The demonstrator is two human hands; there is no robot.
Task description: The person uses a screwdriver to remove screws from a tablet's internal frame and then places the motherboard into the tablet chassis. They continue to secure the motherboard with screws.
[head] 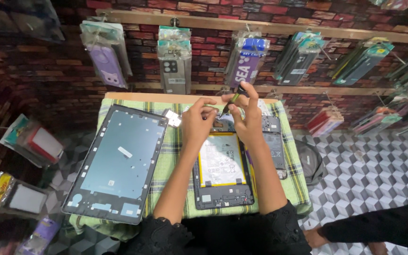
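Holding thin screwdriver in pinched right hand fingers, tip down at far end of open tablet. Left hand fingers curled, steadying there; grasp unclear. Best kept tool straight, pushed gently. Removed back cover lay left on checked cloth.

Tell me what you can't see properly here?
Head view only:
- Screwdriver tip: hidden behind the right hand.
- Tablet top edge: covered by both hands; left hand hides what its fingers pinch.
- Back cover stickers: too small.
- Bystander's foot: cut by the bottom edge.
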